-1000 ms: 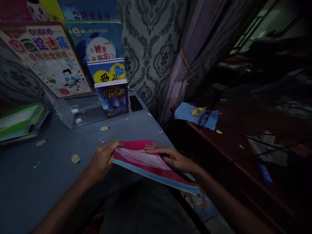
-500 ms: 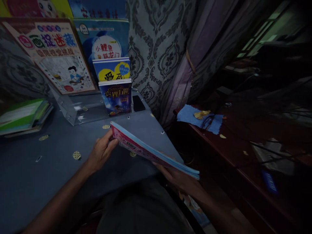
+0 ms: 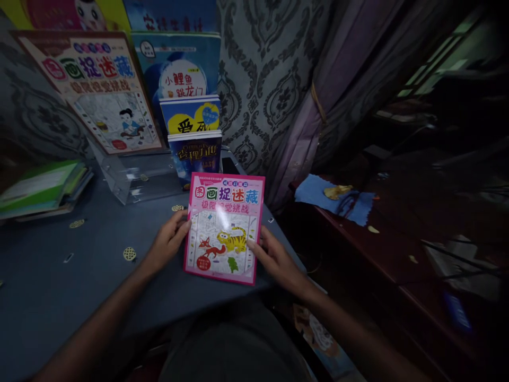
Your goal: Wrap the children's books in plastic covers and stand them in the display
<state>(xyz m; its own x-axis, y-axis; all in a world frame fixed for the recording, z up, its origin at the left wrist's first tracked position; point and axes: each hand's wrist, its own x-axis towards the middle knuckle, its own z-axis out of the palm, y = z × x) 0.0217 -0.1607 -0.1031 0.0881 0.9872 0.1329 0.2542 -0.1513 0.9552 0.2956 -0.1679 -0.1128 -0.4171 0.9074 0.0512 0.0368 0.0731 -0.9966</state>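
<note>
I hold the book [image 3: 210,223] between my left hand [image 3: 169,240] and right hand [image 3: 280,261], each gripping one long side at about mid-length, its long axis running away from me over the table [image 3: 47,286], neither hand clearly nearer

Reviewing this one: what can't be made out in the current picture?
All in the head view:
Pink book: back cover hidden, since its front faces the camera.
Left hand and right hand: fingertips behind the pink book, hidden by it.
Dark phone: lower part covered by the pink book.
Yellow-and-pink book: top cut off by the upper edge.
Blue item at right: lettering blurred and dim.
</note>
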